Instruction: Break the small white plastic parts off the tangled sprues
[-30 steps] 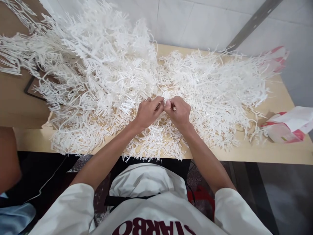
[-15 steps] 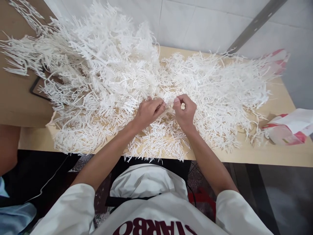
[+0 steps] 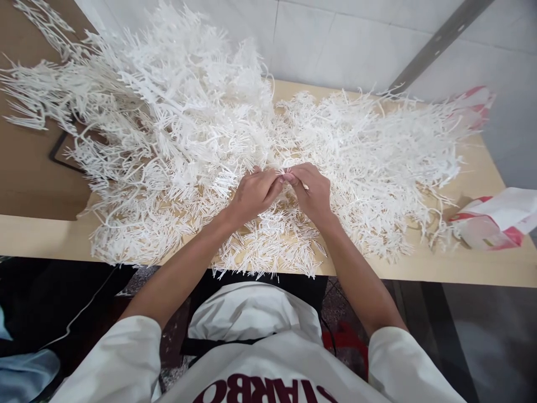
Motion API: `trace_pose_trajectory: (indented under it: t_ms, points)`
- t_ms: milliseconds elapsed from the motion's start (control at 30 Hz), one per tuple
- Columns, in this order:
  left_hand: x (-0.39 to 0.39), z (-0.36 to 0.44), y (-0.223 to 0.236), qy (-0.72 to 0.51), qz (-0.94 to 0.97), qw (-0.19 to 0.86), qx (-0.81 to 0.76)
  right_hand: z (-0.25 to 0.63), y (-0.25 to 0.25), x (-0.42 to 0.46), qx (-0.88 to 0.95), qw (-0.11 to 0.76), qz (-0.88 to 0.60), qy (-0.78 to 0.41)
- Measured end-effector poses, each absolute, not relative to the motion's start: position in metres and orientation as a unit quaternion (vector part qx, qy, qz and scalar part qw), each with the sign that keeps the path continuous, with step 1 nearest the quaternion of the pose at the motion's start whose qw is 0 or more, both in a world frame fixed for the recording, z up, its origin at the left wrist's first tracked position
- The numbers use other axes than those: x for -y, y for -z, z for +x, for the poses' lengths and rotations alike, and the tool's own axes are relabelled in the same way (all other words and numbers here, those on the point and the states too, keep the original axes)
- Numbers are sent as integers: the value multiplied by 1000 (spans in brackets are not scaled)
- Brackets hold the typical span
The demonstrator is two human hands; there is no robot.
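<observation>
A large tangled heap of thin white branching strands, like plastic twigs (image 3: 197, 112), covers the table's left and middle. My left hand (image 3: 255, 195) is closed in a pinch at the heap's near side, with thin white strands at its fingertips. Right beside it, my right hand (image 3: 314, 191) is also pinched shut, its fingertips meeting those of the left around the same white strands. How far the held strands reach is hidden by my fingers and the heap. Short loose white bits (image 3: 268, 252) lie below my hands along the table's front edge.
A second spread of white strands (image 3: 390, 145) lies to the right. Beyond it sits a red-and-white plastic bag (image 3: 490, 224). A brown cardboard box (image 3: 33, 173) stands at the left, and a tiled wall (image 3: 319, 39) rises behind the wooden table (image 3: 470, 268).
My right hand has moved left so its fingertips meet my left hand's. The left hand has stayed in place. Another person's arm at the far left has gone out of view.
</observation>
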State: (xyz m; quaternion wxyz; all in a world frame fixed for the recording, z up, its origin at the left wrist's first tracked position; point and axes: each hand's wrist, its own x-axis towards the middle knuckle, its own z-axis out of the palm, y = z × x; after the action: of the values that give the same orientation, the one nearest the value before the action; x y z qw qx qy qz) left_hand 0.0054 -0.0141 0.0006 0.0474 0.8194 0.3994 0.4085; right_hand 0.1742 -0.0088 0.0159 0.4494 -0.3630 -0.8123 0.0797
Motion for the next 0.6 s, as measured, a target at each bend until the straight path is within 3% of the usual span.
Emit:
trace_pose_trajectory:
  t_ms: [300, 600]
  points:
    - [14, 7, 1, -415, 824, -5, -386, 170, -11, 9, 800, 437, -408, 49]
    - [11, 6, 4, -429, 807, -84, -398, 173, -14, 10, 798, 416, -432, 55]
